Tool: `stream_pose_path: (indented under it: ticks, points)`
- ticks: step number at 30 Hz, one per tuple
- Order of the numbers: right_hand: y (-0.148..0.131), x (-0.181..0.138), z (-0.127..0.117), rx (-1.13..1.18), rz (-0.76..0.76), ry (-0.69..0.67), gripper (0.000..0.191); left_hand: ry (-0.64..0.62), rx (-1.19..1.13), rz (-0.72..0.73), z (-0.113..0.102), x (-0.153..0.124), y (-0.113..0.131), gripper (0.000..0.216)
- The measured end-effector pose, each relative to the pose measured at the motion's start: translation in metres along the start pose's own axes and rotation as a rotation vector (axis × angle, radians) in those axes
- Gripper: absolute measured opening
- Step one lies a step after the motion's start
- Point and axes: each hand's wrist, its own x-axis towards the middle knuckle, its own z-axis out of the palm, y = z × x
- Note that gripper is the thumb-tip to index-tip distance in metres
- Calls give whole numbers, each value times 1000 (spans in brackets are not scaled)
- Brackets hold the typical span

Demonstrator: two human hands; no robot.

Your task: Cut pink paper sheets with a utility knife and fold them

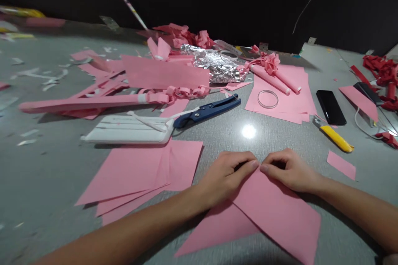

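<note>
A pink paper sheet (273, 215) lies on the grey table (46, 174) right in front of me, folded so that its far corner forms a point. My left hand (226, 178) and my right hand (289, 169) rest on that far corner, fingers curled, fingertips meeting and pressing the paper's tip. Both forearms lie over the sheet.
A stack of pink sheets (139, 174) lies to the left. Behind are a white tool with blue handles (205, 112), a long pink paper roll (83, 102), crumpled foil (217, 64), rolled pink tubes (273, 76), a tape ring (268, 99), a black phone (331, 107), a yellow utility knife (334, 136), red scraps (381, 68).
</note>
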Motion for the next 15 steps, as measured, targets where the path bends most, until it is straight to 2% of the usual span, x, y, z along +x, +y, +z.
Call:
stream_pose_path:
  ticks: [3,7,15]
  points:
    - [1,2,-2,58,41,-13,26,71,-11,-60,-5,-2,-2,39]
    - [6,6,0,108,22,3,23,94,-36,-154,-7,-4,-7,42]
    - [18,11,8,132,-27,66,17,34,201,-112,-8,3,-21,60]
